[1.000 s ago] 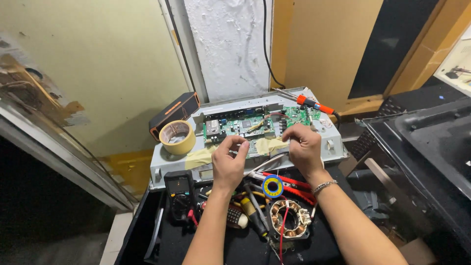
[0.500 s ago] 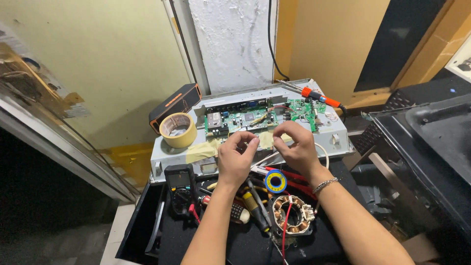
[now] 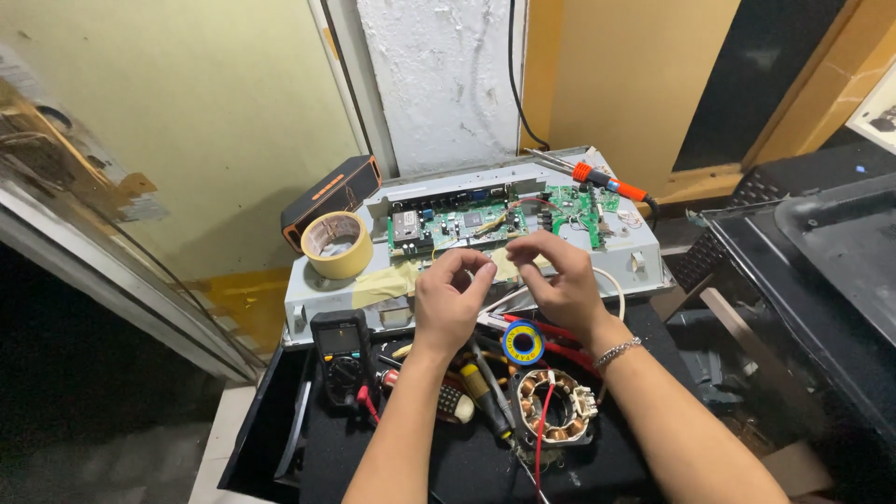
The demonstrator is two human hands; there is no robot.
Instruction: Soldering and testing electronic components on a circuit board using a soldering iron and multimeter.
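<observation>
Both hands, left hand (image 3: 450, 297) and right hand (image 3: 558, 280), now lifted off the circuit board (image 3: 495, 220), pinch something unseen, which may slip.

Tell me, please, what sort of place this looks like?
Probably a small electronics repair bench: a green circuit board lies exposed, a soldering iron rests beside it, and a multimeter sits among screwdrivers.
</observation>
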